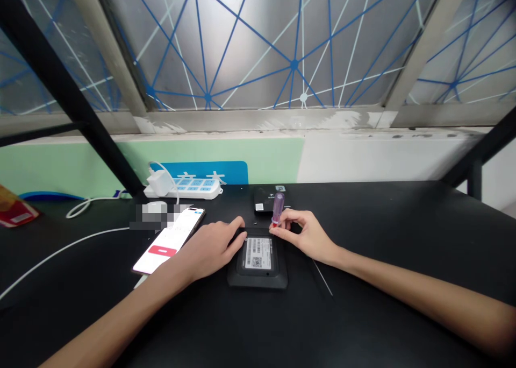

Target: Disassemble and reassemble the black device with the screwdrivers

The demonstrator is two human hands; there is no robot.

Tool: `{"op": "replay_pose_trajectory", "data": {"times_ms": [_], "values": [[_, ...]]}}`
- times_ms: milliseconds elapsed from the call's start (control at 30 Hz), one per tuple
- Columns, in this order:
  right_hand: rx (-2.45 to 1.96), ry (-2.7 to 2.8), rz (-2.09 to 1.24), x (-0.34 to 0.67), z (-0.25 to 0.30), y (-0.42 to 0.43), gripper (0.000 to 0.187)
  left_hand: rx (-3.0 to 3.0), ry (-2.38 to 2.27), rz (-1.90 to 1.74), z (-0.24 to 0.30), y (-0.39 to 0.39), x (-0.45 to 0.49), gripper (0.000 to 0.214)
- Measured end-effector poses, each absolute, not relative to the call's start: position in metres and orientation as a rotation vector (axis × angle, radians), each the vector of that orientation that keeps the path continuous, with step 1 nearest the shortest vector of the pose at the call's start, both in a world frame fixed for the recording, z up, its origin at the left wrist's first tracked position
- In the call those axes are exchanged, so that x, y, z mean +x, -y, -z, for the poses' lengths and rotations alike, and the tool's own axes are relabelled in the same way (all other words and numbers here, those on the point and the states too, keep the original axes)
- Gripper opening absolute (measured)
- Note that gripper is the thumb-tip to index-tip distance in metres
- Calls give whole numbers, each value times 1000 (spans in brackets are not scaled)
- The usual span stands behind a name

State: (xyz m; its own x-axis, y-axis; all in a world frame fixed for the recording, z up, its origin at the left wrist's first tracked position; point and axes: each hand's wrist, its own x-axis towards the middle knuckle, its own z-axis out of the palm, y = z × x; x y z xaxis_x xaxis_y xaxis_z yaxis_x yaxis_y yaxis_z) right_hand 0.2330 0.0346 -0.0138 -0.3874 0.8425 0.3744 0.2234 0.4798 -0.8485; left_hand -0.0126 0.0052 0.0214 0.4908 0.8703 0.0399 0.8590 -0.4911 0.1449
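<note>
On the black tabletop point(382, 303) below the taped window, your left hand point(209, 249) lies flat, fingers together, on the left edge of the black square plastic box with a white label point(258, 279), apparently to steady it. Your right hand point(306, 236) pinches the purple-handled screwdriver point(278, 206) upright, tip down at the box's far edge.

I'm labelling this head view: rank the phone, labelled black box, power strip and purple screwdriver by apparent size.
1. The labelled black box and the phone: alike, unranked; left hand hides part of the phone.
2. The power strip, farther back.
3. The purple screwdriver.
</note>
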Motion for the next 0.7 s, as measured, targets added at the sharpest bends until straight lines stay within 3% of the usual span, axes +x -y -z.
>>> {"op": "replay_pose_trajectory", "data": {"times_ms": [433, 700], "values": [[-832, 1941, -850, 233, 11, -32, 20, 2605, -1526, -137, -21, -5, -13, 34], [-893, 1845, -979, 233, 15, -35, 26, 2608, -1525, -155, -21, -5, -12, 35]]}}
